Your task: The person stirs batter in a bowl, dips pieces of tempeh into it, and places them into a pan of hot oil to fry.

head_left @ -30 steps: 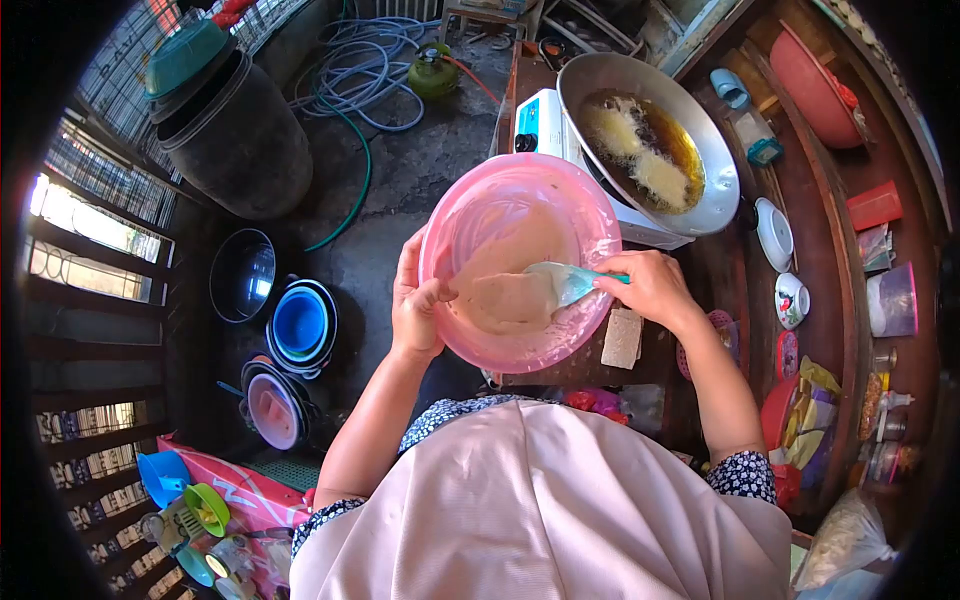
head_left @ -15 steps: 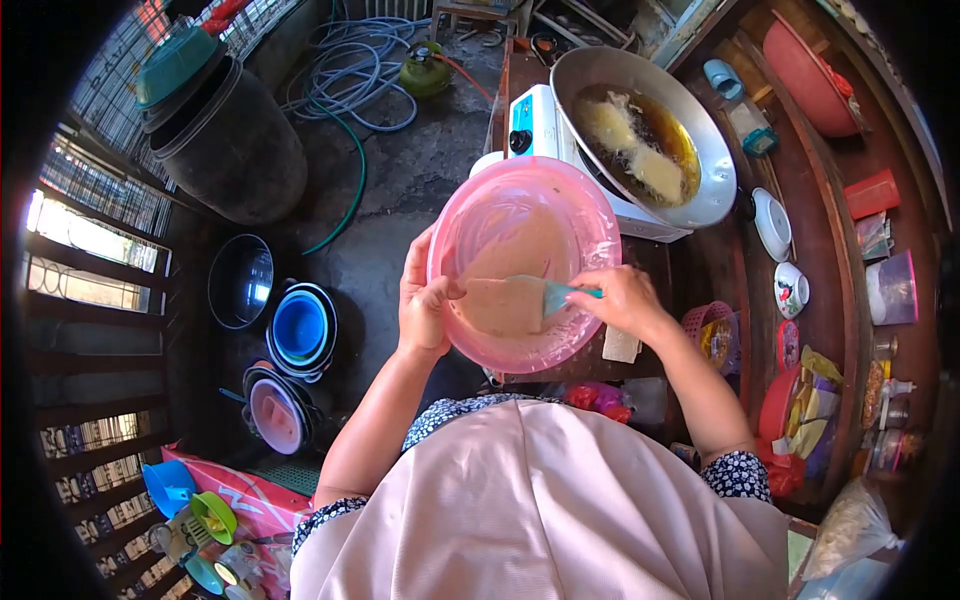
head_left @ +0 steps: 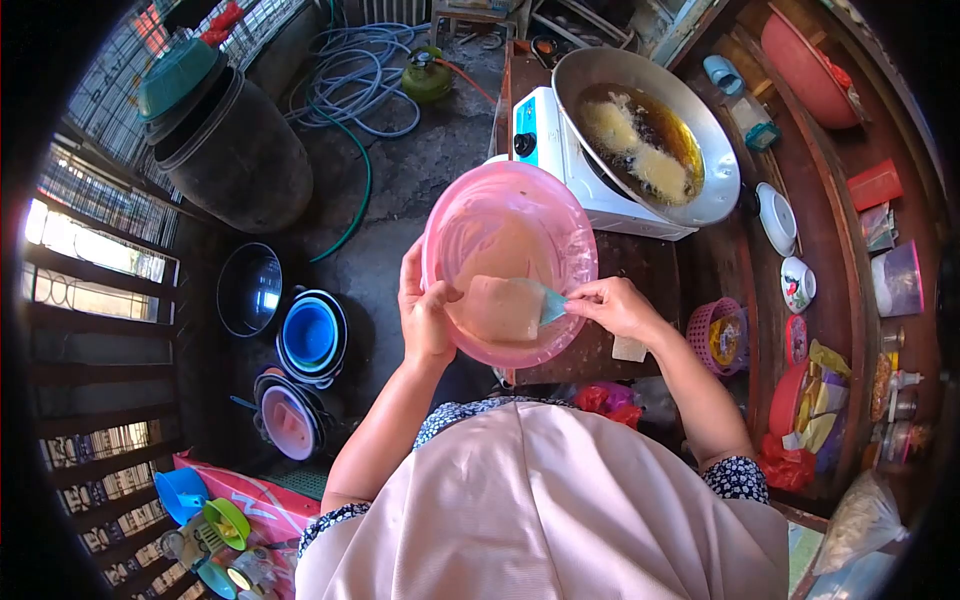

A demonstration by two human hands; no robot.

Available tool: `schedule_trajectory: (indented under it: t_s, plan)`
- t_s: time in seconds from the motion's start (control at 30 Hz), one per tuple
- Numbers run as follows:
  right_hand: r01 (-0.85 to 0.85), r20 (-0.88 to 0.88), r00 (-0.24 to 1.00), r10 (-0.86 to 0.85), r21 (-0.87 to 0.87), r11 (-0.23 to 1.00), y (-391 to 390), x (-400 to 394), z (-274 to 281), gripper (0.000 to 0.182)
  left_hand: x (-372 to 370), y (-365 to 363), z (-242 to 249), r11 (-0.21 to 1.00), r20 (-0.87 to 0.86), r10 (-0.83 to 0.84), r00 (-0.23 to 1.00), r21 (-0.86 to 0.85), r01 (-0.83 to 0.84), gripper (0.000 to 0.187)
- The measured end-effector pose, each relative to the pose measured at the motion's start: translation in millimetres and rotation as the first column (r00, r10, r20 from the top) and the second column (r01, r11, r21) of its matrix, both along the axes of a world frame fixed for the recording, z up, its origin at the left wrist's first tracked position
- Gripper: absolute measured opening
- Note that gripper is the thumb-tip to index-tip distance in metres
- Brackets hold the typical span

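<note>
My left hand [head_left: 428,310] is closed on the left rim of a pink plastic bowl [head_left: 583,230], its thumb over the edge near a flat slab. Thin, pale brown batter [head_left: 505,245] lies in the bowl and smears its wall. My right hand [head_left: 615,308] grips a teal spatula [head_left: 553,305], whose blade meets the right side of the batter-coated slab [head_left: 495,308]. That slab looks like a thin rectangular slice of food; its exact kind I cannot make out. Beyond the bowl, battered pieces [head_left: 660,173] fry in oil in a large metal wok [head_left: 718,165].
The wok sits on a white gas stove [head_left: 555,140] just beyond the bowl. Wooden shelves [head_left: 800,130] with dishes and jars line the right. Basins [head_left: 308,332] and a large black barrel [head_left: 240,150] stand on the left floor. A hose [head_left: 375,70] lies near a green gas cylinder [head_left: 427,80].
The bowl has shifted slightly left, with my hands. The slab now shows more of its outline above the batter, lifted and tilted beside the spatula.
</note>
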State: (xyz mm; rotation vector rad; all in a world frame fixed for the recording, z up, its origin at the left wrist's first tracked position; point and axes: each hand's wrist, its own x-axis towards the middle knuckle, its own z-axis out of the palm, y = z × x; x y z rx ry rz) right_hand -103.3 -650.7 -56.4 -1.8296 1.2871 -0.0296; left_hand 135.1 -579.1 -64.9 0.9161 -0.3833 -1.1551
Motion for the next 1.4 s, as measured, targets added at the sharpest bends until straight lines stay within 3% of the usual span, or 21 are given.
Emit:
schedule_trajectory:
  t_s: [0.03, 0.17, 0.37, 0.57, 0.77, 0.9, 0.97, 1.0, 1.03, 1.1, 1.13, 1.17, 1.27, 1.4]
  plan:
    - [0.026, 0.120, 0.992, -0.033, 0.063, 0.998, -2, -2, 0, 0.024, 0, 0, 3, 1.000, 0.004, -0.006, 1.000, -0.003, 0.007, 0.070]
    - [0.043, 0.221, 0.973, -0.064, 0.100, 0.994, -12, -6, 7, 0.023, 4, -3, 21, 0.997, -0.002, 0.082, 0.997, 0.004, -0.082, 0.070]
    - [0.084, 0.322, 0.938, -0.126, 0.143, 0.986, -37, -17, 55, 0.019, 10, -24, 53, 0.983, -0.029, 0.154, 0.988, -0.098, -0.156, 0.069]
    - [0.304, 0.335, 0.867, -0.368, 0.228, 0.925, -82, -45, 113, 0.019, 12, -63, 75, 0.969, 0.001, 0.200, 0.980, -0.146, -0.197, 0.068]
    - [0.537, 0.227, 0.816, -0.532, 0.043, 0.842, -142, -96, 115, 0.028, 24, -69, 64, 0.965, -0.020, 0.238, 0.971, -0.110, -0.239, 0.069]
    - [0.603, 0.132, 0.797, -0.590, -0.113, 0.789, -203, -133, 65, 0.029, 28, -60, 56, 0.959, 0.010, 0.285, 0.959, -0.014, -0.285, 0.067]
    - [0.538, 0.104, 0.825, -0.555, -0.444, 0.716, -226, -144, 35, 0.030, 29, -54, 58, 0.965, -0.052, 0.260, 0.964, 0.033, -0.259, 0.069]
    - [0.529, -0.023, 0.784, -0.621, -0.499, 0.686, -228, -134, 37, 0.026, 32, -53, 52, 0.968, -0.063, 0.251, 0.966, 0.012, -0.251, 0.072]
    - [0.527, -0.024, 0.786, -0.618, -0.497, 0.689, -225, -124, 42, 0.026, 35, -52, 47, 0.967, -0.062, 0.254, 0.965, 0.015, -0.254, 0.072]
    - [0.353, -0.261, 0.707, -0.658, -0.675, 0.648, -220, -107, 48, 0.024, 39, -49, 41, 0.971, -0.105, 0.241, 0.965, 0.040, -0.238, 0.074]
    - [0.239, -0.352, 0.683, -0.640, -0.721, 0.651, -222, -106, 44, 0.023, 39, -49, 41, 0.970, -0.104, 0.244, 0.964, 0.042, -0.241, 0.074]
    - [0.236, -0.354, 0.685, -0.637, -0.720, 0.653, -225, -106, 38, 0.023, 38, -48, 42, 0.970, -0.103, 0.244, 0.964, 0.040, -0.241, 0.074]
    - [-0.162, -0.443, 0.622, -0.645, -0.879, 0.448, -226, -104, 36, 0.018, 37, -47, 46, 0.970, -0.100, 0.242, 0.965, 0.036, -0.240, 0.074]
    - [-0.166, -0.395, 0.663, -0.636, -0.906, 0.390, -211, -99, 62, 0.019, 32, -46, 49, 0.974, -0.078, 0.226, 0.971, -0.010, -0.227, 0.074]
